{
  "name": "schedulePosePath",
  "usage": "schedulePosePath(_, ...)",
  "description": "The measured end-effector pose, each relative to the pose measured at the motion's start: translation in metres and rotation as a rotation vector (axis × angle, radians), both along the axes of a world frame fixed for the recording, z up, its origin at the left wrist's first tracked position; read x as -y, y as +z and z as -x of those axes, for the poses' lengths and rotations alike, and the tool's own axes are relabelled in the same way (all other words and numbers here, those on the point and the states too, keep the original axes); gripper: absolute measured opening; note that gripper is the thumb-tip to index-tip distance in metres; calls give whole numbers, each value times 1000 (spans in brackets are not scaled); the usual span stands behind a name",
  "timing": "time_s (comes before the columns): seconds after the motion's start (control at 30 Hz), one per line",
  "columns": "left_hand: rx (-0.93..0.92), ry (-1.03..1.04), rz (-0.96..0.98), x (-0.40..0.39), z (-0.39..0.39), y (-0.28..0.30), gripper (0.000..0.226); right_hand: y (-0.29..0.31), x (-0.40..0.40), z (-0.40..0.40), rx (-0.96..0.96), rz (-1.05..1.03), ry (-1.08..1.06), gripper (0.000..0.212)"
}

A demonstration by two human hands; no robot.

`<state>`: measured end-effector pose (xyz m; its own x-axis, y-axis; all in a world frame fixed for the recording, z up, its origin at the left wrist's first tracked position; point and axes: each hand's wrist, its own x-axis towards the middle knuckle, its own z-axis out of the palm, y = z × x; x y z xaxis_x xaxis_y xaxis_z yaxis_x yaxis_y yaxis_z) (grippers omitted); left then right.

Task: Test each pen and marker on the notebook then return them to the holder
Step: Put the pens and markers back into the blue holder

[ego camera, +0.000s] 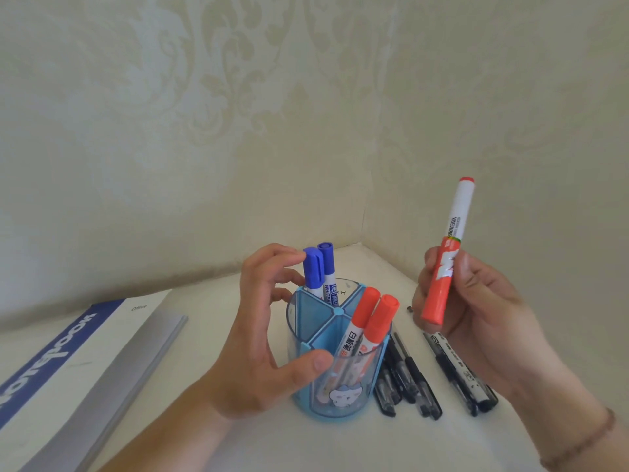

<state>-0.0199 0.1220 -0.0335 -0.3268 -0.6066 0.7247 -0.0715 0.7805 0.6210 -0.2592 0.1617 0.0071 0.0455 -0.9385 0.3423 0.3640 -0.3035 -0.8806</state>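
left hand (262, 332): curled round the holder (337, 379), thumb on the near wall and fingers (289, 260) by the far rim, one fingertip touching a blue cap; likely steadying the holder so it does not tip.
right hand (476, 301): fingers wrapped round the capped end of a red marker (449, 253), held upright, cap down, clear of the table (272, 444).
holder: blue, with divided compartments; two blue markers (321, 274) stand in the far section, two red markers (367, 325) lean in the near right one, sorted by colour.
black pens (408, 376): lying on the table just right of the holder, not yet returned.
notebook (85, 356): closed, at the left, well apart from the marker.
step, as judged: the raised marker is either leaving or rejoining the red pair; cannot tell which.
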Motion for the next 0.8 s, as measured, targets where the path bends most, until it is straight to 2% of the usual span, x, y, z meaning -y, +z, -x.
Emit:
schedulePosePath(0.37,26,20,62,-1,2,2,81,8,-10,-8,-66,118,67,40)
schedulePosePath(0.47,36,43,88,-1,2,1,79,8,-12,-8,-181,150,-54,47)
schedulePosePath(0.53,34,43,94,-1,2,1,80,10,-13,-6,-264,209,-160,45)
schedulePosePath(0.6,30,41,91,-1,2,1,80,15,-17,-5,-233,255,-203,41)
schedulePosePath(0.7,27,38,77,-1,3,1,81,20,-22,-2,-77,294,-186,41)
schedulePosePath(0.8,29,43,66,-2,3,1,81,20,-21,-9,-92,342,-248,51)
